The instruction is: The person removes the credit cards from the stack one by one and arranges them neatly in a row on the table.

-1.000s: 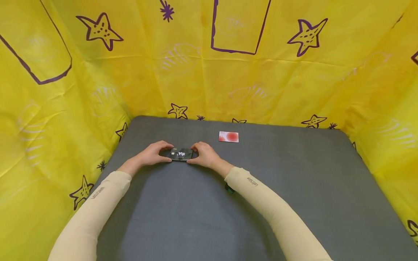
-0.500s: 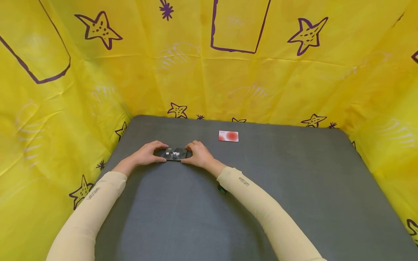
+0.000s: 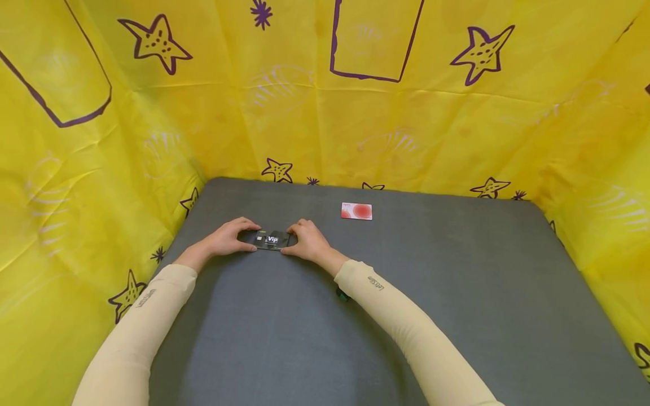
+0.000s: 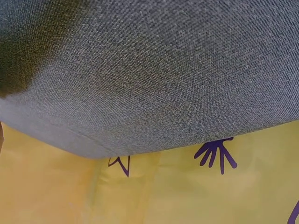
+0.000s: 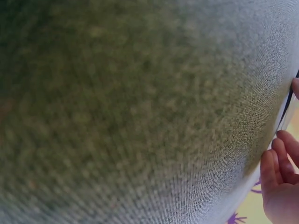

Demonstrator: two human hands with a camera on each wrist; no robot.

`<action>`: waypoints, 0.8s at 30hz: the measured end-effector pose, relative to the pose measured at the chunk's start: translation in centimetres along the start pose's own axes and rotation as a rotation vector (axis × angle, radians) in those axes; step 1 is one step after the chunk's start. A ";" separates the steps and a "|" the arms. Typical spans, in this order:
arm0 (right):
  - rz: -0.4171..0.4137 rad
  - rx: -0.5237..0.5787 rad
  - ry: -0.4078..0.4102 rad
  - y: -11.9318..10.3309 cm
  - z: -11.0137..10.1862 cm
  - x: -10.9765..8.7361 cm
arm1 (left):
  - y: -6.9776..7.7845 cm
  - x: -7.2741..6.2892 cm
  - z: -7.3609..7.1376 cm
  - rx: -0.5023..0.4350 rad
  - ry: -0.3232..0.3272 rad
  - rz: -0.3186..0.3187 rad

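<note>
On the left part of the dark gray table [image 3: 431,282], toward the far side, the left hand [image 3: 226,237] pinches the left end of a black card [image 3: 271,239], thumb near and fingers far. The card sits between the hands with its "Vip" side up; I cannot tell if it touches the table. At its right end, the right hand [image 3: 311,241] pinches it the same way. Farther right and a bit farther back, a red and white card [image 3: 357,211] lies by itself. The step now looks like holding the black card by both ends. Moving it next should take both hands going together, gently, so it does not slip.
</note>
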State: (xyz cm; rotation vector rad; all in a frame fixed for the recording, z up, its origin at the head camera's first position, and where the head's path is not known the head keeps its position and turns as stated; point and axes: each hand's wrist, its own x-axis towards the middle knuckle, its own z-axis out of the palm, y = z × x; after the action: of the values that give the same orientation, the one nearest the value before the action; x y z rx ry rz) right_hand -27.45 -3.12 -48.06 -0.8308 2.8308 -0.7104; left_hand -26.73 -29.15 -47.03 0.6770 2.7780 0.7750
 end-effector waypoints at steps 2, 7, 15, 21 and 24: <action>0.001 0.005 0.003 0.0 0.0 0.0 | -0.1 0.1 0.0 0.002 -0.003 0.005; 0.008 0.014 0.004 0.0 -0.1 -0.1 | -0.2 0.1 0.0 -0.006 -0.019 -0.001; 0.013 0.036 0.000 0.2 0.1 -0.2 | -0.4 0.0 0.0 -0.005 -0.034 -0.034; 0.010 0.047 0.000 0.4 0.2 -0.1 | -0.5 0.0 0.1 0.001 -0.026 -0.031; 0.007 0.048 0.001 0.4 0.2 0.0 | -0.4 0.0 0.1 -0.002 -0.020 -0.022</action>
State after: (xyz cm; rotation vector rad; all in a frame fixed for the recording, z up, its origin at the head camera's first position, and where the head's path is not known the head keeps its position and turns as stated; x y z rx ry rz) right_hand -27.57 -2.90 -48.42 -0.8124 2.8039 -0.7745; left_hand -26.86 -29.44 -47.32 0.6492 2.7614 0.7620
